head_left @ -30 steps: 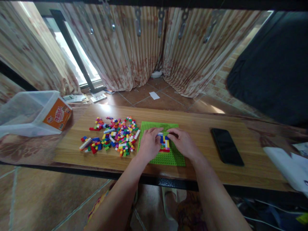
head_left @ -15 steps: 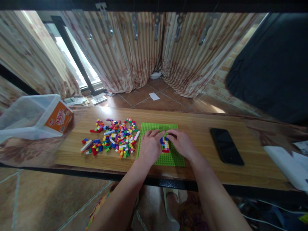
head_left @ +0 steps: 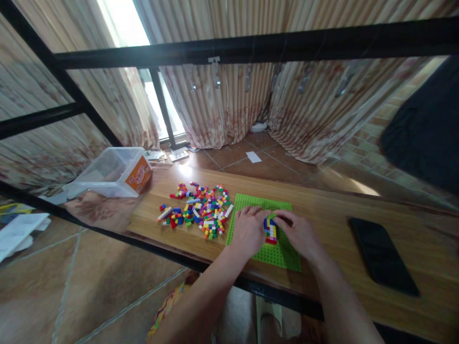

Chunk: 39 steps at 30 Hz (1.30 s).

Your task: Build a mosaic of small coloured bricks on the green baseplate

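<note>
A small build of toy bricks (head_left: 271,232), with blue, yellow, white and red pieces, sits on a green studded baseplate (head_left: 263,258). My left hand (head_left: 250,229) lies over the plate's left half, its fingers bent together and their tips at the build's far left corner; what they grip is hidden. From the right, my right hand (head_left: 299,232) reaches in with thumb and finger pinched on a light green brick (head_left: 273,216) at the far end of the build. Both hands nearly meet there.
Loose mixed bricks (head_left: 208,212) lie in a heap left of the plate. A clear plastic bin (head_left: 103,179) with an orange label stands at the table's far left. A black phone (head_left: 382,255) rests on the wooden table (head_left: 330,215) to the right. A black bar (head_left: 251,48) crosses above.
The camera view has swung left and tilted, so the table and everything on it appear further right and slanted. Both hands stay at the brick build, with little visible change in their grip.
</note>
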Available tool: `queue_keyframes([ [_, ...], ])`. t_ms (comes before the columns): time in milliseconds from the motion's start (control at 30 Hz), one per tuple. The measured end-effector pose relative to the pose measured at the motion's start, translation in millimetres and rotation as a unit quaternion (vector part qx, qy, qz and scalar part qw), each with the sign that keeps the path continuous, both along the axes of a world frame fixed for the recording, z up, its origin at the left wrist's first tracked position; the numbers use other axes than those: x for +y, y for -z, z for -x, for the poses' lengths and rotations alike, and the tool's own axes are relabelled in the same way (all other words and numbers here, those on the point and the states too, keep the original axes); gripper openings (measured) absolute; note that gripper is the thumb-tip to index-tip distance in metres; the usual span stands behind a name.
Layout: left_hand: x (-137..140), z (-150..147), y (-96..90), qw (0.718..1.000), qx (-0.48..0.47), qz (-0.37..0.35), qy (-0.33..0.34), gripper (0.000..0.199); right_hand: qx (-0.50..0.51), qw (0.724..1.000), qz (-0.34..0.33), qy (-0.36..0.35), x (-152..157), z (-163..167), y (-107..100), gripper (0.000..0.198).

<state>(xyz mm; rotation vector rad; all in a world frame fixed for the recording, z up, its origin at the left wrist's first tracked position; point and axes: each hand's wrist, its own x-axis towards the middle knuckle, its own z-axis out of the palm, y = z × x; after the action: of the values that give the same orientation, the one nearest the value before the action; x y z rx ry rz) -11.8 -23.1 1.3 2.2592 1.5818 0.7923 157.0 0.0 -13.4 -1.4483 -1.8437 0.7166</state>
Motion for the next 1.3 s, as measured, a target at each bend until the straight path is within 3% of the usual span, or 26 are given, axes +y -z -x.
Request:
queue_keyframes([
  [133,5.9,12.7,-6.4,0.998,0.004,-0.007,-0.068,0.036,0.002,1.0,0.016,0.023,-1.0,-3.7,3.3,0.028],
  [300,15.3,42.6,-14.1,0.973,0.102,0.017,-0.205,0.021,0.011,0.999,0.018,0.048,-2.3,-8.2,1.3,0.033],
  [467,18.8,50.0,-10.2,0.959,0.186,0.047,-0.209,0.021,0.052,0.993,0.011,0.101,-0.6,-10.0,-1.7,0.035],
  [767,19.7,51.8,-13.1,0.957,0.194,0.044,-0.21,0.025,0.083,0.987,0.008,0.136,0.0,-10.2,-3.3,0.032],
  [867,21.1,55.8,-15.3,0.973,0.108,0.025,-0.204,0.025,0.105,0.984,0.007,0.145,1.0,-9.8,-3.7,0.031],
  [933,23.0,55.8,-14.6,0.984,-0.013,0.042,-0.175,0.026,0.118,0.983,0.003,0.144,1.3,-8.1,-4.2,0.03],
  [1000,24.6,52.4,-12.5,0.974,-0.164,0.087,-0.132,0.027,0.124,0.983,-0.003,0.135,0.8,-5.3,-4.9,0.03],
  [1133,21.5,37.3,-10.8,0.888,-0.405,0.204,-0.07,0.033,0.146,0.984,-0.016,0.099,-2.0,1.6,-7.1,0.028],
  [1200,17.0,29.2,-13.1,0.849,-0.467,0.242,-0.056,0.034,0.146,0.987,-0.023,0.064,-4.2,4.7,-10.0,0.027],
  [1300,11.2,20.8,-17.6,0.817,-0.505,0.275,-0.042,0.031,0.102,0.994,-0.027,0.0,-8.5,9.0,-16.9,0.038],
])
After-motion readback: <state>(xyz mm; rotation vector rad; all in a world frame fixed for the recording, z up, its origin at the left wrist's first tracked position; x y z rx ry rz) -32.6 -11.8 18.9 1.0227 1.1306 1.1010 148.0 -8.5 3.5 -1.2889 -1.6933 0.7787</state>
